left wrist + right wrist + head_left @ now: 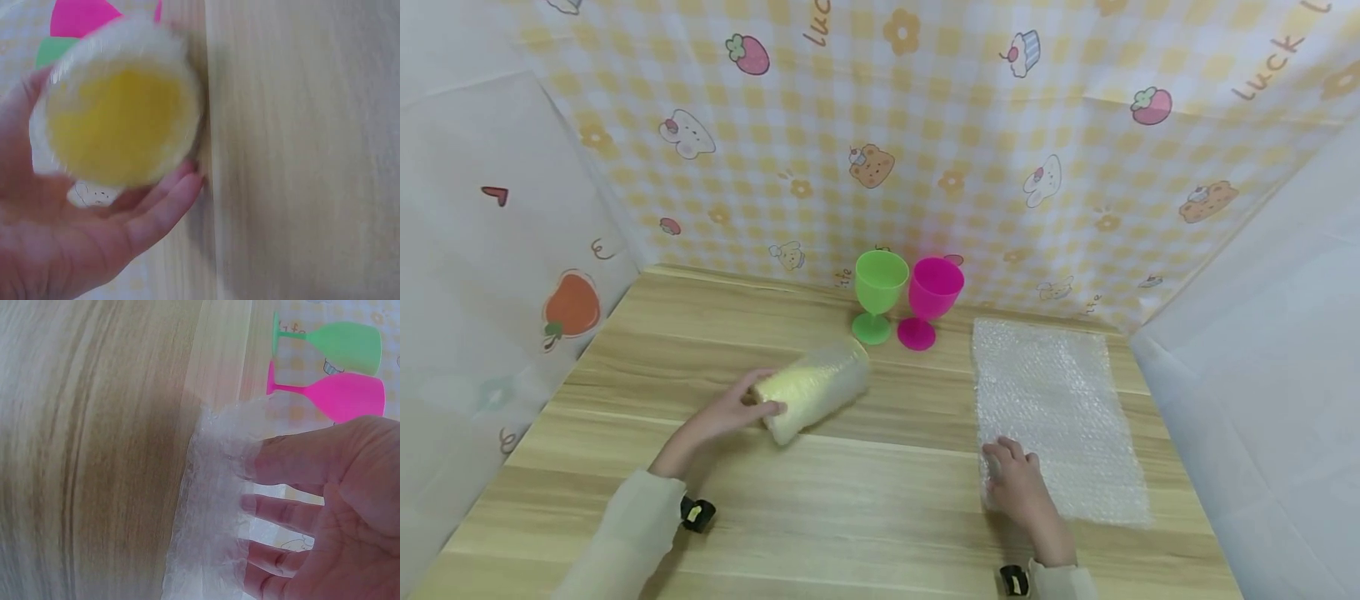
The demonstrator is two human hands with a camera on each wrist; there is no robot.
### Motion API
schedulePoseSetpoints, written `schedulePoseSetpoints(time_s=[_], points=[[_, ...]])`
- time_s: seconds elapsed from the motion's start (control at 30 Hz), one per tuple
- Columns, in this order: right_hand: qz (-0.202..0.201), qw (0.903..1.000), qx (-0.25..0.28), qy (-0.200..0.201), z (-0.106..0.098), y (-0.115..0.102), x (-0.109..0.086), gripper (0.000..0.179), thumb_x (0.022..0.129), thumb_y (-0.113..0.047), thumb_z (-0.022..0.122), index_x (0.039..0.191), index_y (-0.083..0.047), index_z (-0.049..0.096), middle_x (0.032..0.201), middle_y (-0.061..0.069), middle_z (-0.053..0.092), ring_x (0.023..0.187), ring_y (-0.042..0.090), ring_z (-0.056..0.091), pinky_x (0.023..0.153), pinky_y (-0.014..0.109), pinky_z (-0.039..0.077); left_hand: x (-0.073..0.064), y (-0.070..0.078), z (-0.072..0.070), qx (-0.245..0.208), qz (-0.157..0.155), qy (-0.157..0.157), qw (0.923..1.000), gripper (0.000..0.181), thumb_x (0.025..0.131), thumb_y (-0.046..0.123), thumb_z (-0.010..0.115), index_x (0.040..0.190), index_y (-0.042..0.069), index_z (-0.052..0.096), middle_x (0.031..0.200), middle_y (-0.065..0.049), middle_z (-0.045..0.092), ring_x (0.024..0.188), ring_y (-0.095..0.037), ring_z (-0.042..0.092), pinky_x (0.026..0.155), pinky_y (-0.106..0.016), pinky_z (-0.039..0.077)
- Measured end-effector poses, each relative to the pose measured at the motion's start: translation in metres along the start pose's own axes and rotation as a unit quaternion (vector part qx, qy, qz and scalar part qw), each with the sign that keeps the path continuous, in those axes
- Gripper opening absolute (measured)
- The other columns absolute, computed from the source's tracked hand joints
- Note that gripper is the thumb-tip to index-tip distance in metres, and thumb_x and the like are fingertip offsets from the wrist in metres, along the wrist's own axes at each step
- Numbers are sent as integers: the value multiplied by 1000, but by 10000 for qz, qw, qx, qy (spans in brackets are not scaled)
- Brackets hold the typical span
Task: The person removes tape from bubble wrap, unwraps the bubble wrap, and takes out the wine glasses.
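My left hand [741, 408] grips the near end of a bubble-wrapped bundle [820, 385], a thick cylinder lying slantwise low over the table. Something yellow shows through the wrap, and its round end [119, 128] faces the left wrist camera; the wrap hides its shape. Thumb and fingers curve round opposite sides of that end. On the right, my right hand [1018, 483] is at the near left part of a flat bubble wrap sheet [1052, 400]. Its spread fingers [284, 512] and thumb touch the edge of the sheet [212, 506], with fingertips apart.
A green goblet [880, 283] and a pink goblet [935, 287] stand upright side by side at the back of the wooden table [850, 517]. Behind them hangs a yellow checked cloth [820, 125]. White sheets [475, 292] border both sides.
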State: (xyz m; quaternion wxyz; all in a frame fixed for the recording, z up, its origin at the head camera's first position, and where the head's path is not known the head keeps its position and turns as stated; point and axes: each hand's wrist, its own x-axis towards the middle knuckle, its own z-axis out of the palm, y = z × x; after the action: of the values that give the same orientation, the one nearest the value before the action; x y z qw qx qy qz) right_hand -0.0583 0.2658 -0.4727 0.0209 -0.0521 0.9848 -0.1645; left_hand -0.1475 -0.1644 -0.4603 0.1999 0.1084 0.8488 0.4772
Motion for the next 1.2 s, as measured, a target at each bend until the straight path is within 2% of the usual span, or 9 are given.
schedulePoseSetpoints(time_s=[0.17, 0.3, 0.4, 0.6, 0.73, 0.87, 0.97, 1.07, 1.2], points=[[-15, 10000, -27, 39, 0, 1, -1, 44, 69, 1, 72, 111, 2, 58, 122, 29, 50, 92, 46, 49, 75, 51, 44, 3, 4, 4, -365, 239, -1299, 9906, 64, 87, 31, 62, 143, 16, 34, 124, -21, 44, 107, -31, 48, 86, -46, 50], [-96, 9999, -12, 112, 1, 1, -3, 45, 69, 2, 72, 111, 2, 58, 122, 29, 50, 90, 45, 49, 74, 51, 44, 12, 6, 7, -822, 97, -1903, 9782, 64, 89, 29, 60, 144, 16, 31, 125, -20, 41, 111, -27, 48, 97, -47, 45], [-165, 9997, -2, 168, 1, 0, -3, 46, 68, 2, 72, 111, 2, 58, 121, 30, 51, 91, 46, 49, 75, 51, 44, 20, 9, 10, -953, -214, -1789, 9790, 68, 90, 33, 58, 145, 14, 24, 132, -21, 32, 113, -30, 49, 98, -47, 45], [-221, 9994, 3, 268, 1, -2, -4, 46, 67, 3, 72, 111, 2, 58, 121, 30, 51, 89, 44, 49, 70, 47, 44, 36, 22, 23, -922, -467, -1007, 9895, 67, 92, 42, 52, 141, 10, 20, 148, -22, 22, 130, -40, 34, 104, -53, 36], [-156, 9997, -8, 207, 1, -3, -3, 46, 68, 3, 72, 112, 2, 58, 122, 30, 51, 90, 44, 49, 70, 46, 44, 50, 26, 38, -1010, -317, -425, 9935, 57, 95, 43, 43, 139, 7, 35, 142, -20, 37, 113, -42, 46, 102, -55, 36], [-91, 9999, 5, 96, 1, -3, -3, 47, 69, 3, 71, 113, 2, 57, 123, 30, 50, 89, 43, 49, 70, 47, 45, 66, 29, 52, -1159, -464, -87, 9921, 55, 93, 45, 44, 133, 7, 47, 140, -17, 44, 122, -36, 45, 106, -55, 33], [-46, 10000, 29, 16, 1, -3, -4, 47, 69, 3, 70, 114, 2, 56, 125, 29, 49, 89, 42, 48, 70, 46, 46, 77, 34, 59, -1050, -657, -147, 9922, 58, 88, 49, 51, 130, 9, 52, 139, -15, 47, 131, -35, 39, 109, -55, 27], [-23, 10000, 23, -25, 1, -4, -4, 47, 70, 3, 70, 115, 2, 56, 126, 29, 48, 89, 42, 48, 69, 45, 46, 85, 43, 63, -709, -672, -540, 9937, 56, 85, 51, 54, 125, 11, 58, 133, -13, 53, 127, -33, 44, 108, -54, 29], [-47, 10000, 23, -10, 1, -5, -4, 47, 70, 4, 69, 115, 3, 56, 126, 30, 48, 89, 42, 48, 70, 46, 46, 90, 57, 70, -102, -347, -1048, 9938, 41, 86, 50, 53, 107, 18, 68, 118, -3, 64, 115, -23, 55, 103, -48, 39]])
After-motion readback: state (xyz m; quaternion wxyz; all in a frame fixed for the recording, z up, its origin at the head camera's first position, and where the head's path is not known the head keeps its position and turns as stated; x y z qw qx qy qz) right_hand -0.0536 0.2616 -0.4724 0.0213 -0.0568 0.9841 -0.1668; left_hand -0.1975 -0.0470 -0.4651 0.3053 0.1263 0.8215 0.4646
